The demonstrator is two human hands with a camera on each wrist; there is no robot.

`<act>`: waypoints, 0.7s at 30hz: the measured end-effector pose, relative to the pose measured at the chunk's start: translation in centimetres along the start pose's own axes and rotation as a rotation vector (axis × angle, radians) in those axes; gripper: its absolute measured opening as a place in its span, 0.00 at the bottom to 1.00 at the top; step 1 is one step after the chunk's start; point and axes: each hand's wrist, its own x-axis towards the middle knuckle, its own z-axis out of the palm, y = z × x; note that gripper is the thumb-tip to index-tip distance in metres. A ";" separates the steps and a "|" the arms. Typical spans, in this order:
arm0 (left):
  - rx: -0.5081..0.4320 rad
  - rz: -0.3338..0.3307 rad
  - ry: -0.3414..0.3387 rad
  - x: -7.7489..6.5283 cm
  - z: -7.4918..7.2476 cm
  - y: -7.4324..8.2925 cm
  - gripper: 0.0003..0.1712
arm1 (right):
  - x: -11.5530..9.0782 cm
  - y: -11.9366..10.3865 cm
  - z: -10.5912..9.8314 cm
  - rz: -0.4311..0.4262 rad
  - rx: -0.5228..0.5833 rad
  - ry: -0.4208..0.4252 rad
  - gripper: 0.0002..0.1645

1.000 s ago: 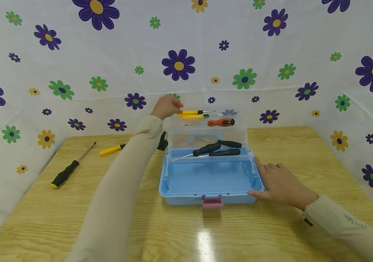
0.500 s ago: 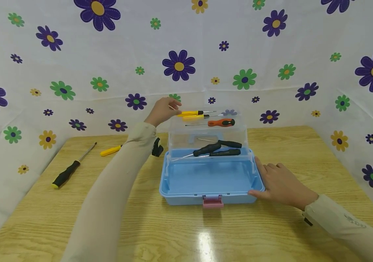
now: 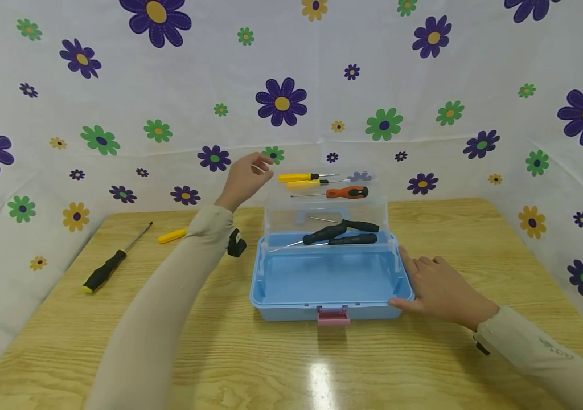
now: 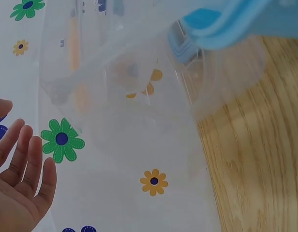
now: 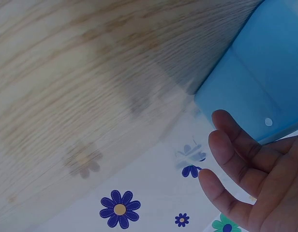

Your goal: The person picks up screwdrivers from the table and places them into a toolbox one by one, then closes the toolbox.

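Note:
A light-blue toolbox [image 3: 286, 313] stands with its clear tray section [image 3: 281, 219] raised at the back. Two yellow-handled screwdrivers [image 3: 296, 178] and an orange-and-black one [image 3: 347, 192] lie in the upper part. Several black-handled screwdrivers [image 3: 353, 239] lie lower down. My left hand [image 3: 244, 179] hovers just left of the yellow handles, its fingers loosely bent around nothing; the left wrist view shows the fingers [image 4: 30, 164] spread and bare. My right hand [image 3: 435, 290] rests against the box's right side, thumb on the front corner rim and index finger along the wall.
On the wooden table [image 3: 291, 370] at the left lie a black screwdriver [image 3: 104, 272] with a yellow end and a yellow-handled one [image 3: 172, 236], partly hidden by the left sleeve. A pink latch [image 3: 333, 316] juts from the box front. Flower-patterned cloth [image 3: 194, 85] surrounds the table.
My left hand has come away from the yellow-handled screwdriver in the upper part and moved left, its fingers loosening. The right hand stays against the toolbox.

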 end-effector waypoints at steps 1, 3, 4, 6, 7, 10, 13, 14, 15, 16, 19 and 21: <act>-0.005 0.000 0.004 -0.2 -0.1 -0.1 0.17 | 0.0 0.0 0.0 0.000 0.002 0.000 0.64; -0.006 0.006 0.008 -0.5 -0.4 -0.4 0.17 | 0.0 0.0 0.0 0.001 0.004 0.000 0.64; 0.001 0.011 0.011 -0.6 -0.6 -0.6 0.18 | 0.0 0.0 0.0 0.001 0.004 -0.001 0.64; 0.005 0.015 0.012 -0.9 -0.9 -0.8 0.18 | 0.0 -0.1 -0.1 0.001 0.005 -0.002 0.64; 0.009 0.014 0.011 -1.1 -1.1 -0.9 0.18 | 0.0 -0.1 -0.1 -0.001 0.006 -0.001 0.64; 0.023 0.014 0.015 -1.7 -1.7 -1.2 0.19 | 0.0 0.0 -0.1 -0.004 0.003 -0.001 0.64; 0.031 0.018 0.024 -2.2 -2.3 -1.5 0.18 | 0.0 0.0 -0.1 -0.006 0.002 0.002 0.64; 0.035 0.019 0.030 -2.4 -2.5 -1.6 0.18 | -0.1 -0.1 -0.1 -0.006 0.003 0.004 0.64; 0.038 0.022 0.038 -2.5 -2.7 -1.7 0.18 | -0.1 -0.1 -0.1 -0.005 0.004 0.006 0.64; 0.043 0.025 0.044 -2.7 -2.9 -1.7 0.18 | -0.1 -0.1 -0.1 -0.004 0.006 0.007 0.64; 0.055 0.033 0.060 -3.1 -3.5 -1.8 0.19 | -0.1 -0.1 -0.2 0.000 0.012 0.006 0.64; 0.065 0.038 0.061 -3.5 -3.9 -2.0 0.19 | 0.0 -0.1 -0.2 0.003 0.016 0.001 0.64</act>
